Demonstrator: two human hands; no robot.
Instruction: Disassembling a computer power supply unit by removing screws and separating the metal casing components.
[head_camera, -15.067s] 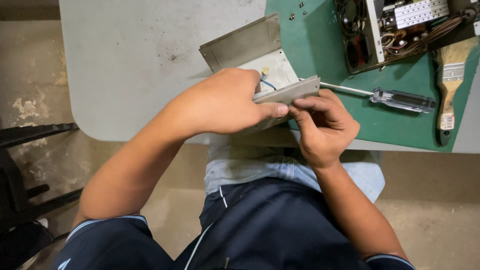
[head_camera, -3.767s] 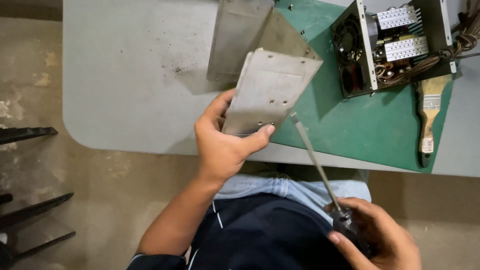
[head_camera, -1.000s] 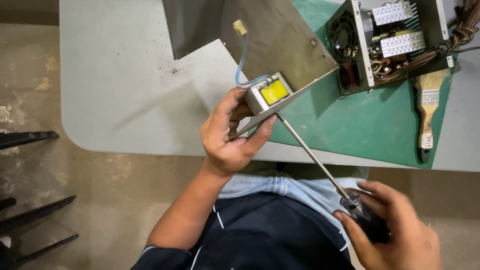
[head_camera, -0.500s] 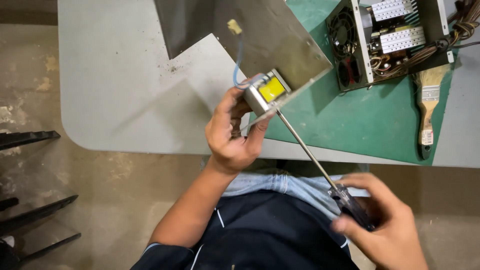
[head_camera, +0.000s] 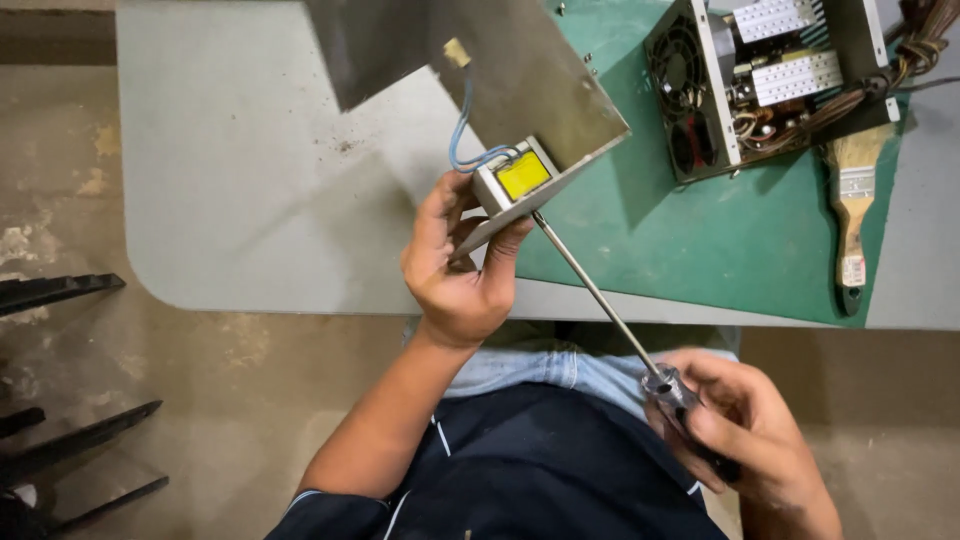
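My left hand grips the lower corner of a bent grey metal cover, held tilted above the table edge. Inside that corner sits a small transformer with a yellow wrapped core and blue wires running up the panel. My right hand is closed around the clear and black handle of a long screwdriver, low over my lap. The shaft slants up and left, and its tip meets the cover's edge right below the transformer.
A grey table carries a green mat. On the mat rests an opened power supply box with fan, heatsinks and wire bundle. A paintbrush lies at the right. Dark metal legs stand on the floor at left.
The cover was turned over, bringing the transformer into sight. In the last second the cover and both hands have hardly shifted, with the screwdriver tip staying at the transformer corner.
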